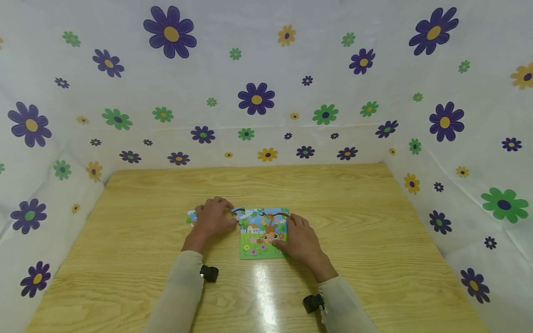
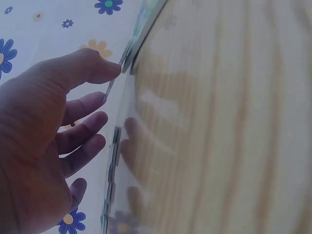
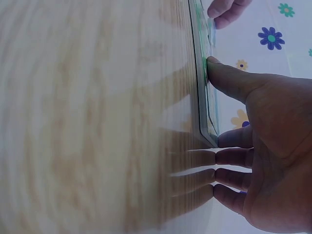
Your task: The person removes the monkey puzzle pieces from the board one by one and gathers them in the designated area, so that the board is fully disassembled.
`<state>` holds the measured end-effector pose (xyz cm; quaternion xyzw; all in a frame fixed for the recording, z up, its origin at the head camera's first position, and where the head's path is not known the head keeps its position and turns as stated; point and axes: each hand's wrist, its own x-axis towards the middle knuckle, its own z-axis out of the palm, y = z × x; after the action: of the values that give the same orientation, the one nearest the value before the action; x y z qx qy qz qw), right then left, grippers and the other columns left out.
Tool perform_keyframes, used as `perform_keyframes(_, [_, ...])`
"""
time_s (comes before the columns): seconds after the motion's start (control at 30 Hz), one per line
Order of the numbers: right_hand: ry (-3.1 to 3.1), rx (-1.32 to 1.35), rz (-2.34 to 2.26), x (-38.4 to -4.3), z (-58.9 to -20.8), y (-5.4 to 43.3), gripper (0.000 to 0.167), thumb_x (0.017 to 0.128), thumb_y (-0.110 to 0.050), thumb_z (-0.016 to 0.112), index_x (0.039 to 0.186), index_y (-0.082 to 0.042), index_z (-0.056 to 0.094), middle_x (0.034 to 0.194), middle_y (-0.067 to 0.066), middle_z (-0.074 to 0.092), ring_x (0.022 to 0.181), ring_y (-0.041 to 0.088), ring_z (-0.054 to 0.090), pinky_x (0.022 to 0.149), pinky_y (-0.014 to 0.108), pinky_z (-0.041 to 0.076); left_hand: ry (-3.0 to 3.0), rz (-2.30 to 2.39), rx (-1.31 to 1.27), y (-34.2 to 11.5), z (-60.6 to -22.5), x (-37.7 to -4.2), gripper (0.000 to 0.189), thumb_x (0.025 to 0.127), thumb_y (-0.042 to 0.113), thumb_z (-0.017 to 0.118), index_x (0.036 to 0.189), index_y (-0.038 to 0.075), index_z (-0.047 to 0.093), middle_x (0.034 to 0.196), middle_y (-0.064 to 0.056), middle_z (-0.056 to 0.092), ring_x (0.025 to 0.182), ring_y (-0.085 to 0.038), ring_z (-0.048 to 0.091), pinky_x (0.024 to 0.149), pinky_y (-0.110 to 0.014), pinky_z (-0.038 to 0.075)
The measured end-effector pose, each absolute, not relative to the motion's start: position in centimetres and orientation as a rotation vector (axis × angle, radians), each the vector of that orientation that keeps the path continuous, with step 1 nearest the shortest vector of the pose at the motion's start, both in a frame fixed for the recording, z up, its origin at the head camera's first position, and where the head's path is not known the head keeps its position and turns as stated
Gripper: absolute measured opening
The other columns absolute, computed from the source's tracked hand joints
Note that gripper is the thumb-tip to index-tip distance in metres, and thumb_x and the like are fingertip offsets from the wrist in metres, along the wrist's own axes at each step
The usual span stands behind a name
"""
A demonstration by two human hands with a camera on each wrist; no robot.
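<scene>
A jigsaw puzzle with a hanging monkey, a house and flowers lies flat in its tray on the table. My left hand is at its upper left corner. Thumb and index finger there pinch a thin puzzle piece, tilted by the tray's edge in the left wrist view. My right hand rests at the puzzle's right side. Its thumb presses on the picture, and the index finger touches the tray's corner in the right wrist view. The other right fingers reach down to the table, fairly straight.
More puzzle pieces lie left of the tray, partly hidden under my left hand. The wooden table meets flower-printed white sheets at the back and sides. Black wrist cameras sit on both sleeves.
</scene>
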<state>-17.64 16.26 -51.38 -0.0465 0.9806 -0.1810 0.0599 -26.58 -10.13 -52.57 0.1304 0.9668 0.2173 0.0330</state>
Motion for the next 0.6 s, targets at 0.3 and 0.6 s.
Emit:
perform_keyframes(0.3, [2.973,-0.149,-0.548,-17.6,-51.5,16.2,0.082,0.085,-0.052,0.069,0.142,0.001,0.043,0.15,0.019,0.038,0.136,0.039,0.038,0.106,0.052,0.038,2.954,0.668,0.438,-11.4,-52.5,-26.8,0.036,0.083,0.04,0.069,0.112,0.019,0.067,0.134,-0.01,0.055,0.126,-0.039,0.043,0.095,-0.062,0.024])
perform_keyframes(0.6, [2.982,-0.167,-0.563,-17.6,-51.5,16.2,0.082,0.084,-0.052,0.069,0.142,0.001,0.043,0.149,0.019,0.038,0.136,0.039,0.039,0.106,0.052,0.039,2.932,0.606,0.459,-11.7,-52.2,-27.0,0.035,0.083,0.033,0.066,0.115,0.018,0.066,0.137,-0.009,0.05,0.13,-0.038,0.038,0.097,-0.064,0.022])
